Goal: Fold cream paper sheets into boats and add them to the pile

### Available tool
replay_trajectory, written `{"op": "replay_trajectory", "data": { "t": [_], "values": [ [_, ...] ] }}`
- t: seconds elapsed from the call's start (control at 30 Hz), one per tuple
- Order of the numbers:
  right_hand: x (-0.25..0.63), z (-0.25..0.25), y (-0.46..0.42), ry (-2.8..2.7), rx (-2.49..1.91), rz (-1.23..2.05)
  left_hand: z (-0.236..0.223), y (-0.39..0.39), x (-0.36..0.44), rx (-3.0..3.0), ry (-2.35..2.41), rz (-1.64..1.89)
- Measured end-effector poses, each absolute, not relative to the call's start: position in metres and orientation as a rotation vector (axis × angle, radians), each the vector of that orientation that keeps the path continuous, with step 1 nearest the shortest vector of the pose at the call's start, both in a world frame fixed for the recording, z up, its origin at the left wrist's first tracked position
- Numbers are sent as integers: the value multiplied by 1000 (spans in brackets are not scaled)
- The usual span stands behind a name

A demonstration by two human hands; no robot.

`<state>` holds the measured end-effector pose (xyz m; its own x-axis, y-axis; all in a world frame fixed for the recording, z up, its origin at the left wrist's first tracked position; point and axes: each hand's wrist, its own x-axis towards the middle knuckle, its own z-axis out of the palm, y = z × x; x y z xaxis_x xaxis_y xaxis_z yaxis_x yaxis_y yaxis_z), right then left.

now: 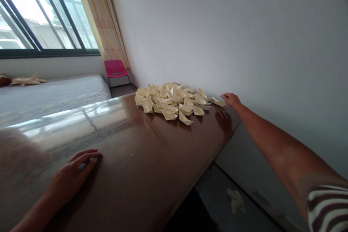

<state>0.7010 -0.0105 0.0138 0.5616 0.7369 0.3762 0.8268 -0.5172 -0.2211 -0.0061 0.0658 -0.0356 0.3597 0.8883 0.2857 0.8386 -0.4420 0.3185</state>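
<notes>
On the brown table (152, 152), my left hand (73, 174) rests palm down with its fingers stretched out, holding nothing. My right hand (231, 99) reaches far out to the table's right end, close to the wall. Its fingers look curled together, and whatever they may hold is hidden. Just beside and below those fingertips lies a cream folded paper boat (218, 102), at the right edge of a heap. That heap of paper boats (168, 101) spreads over the far part of the table, many overlapping. One boat (185, 119) sits at its near edge.
A pale wall (217, 32) runs along the table's far side. On the floor below the right edge lies a crumpled pale cloth or paper (236, 200). Behind stand a pink chair (115, 69) and a bed (67, 90), beneath a window (46, 11) and curtain (100, 14).
</notes>
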Motion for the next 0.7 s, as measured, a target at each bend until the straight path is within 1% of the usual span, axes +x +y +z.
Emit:
{"op": "replay_trajectory", "data": {
  "t": [0.17,0.3,0.4,0.5,0.6,0.7],
  "values": [
    [673,19,-25,-1276,-2274,-420,-44,73,-9,2505,1579,628],
    [611,30,-21,-1402,-2067,-442,-40,67,-3,2511,1617,553],
    [533,29,-6,-1657,-1842,-333,-31,53,6,2561,1640,514],
    [437,17,10,-1926,-1606,-186,-25,40,14,2720,1534,525],
    [345,2,25,-2362,-1266,-3,-23,33,18,2751,1521,437],
    [278,-13,42,-2492,-1194,57,-21,29,20,2761,1448,341]
  ]
}}
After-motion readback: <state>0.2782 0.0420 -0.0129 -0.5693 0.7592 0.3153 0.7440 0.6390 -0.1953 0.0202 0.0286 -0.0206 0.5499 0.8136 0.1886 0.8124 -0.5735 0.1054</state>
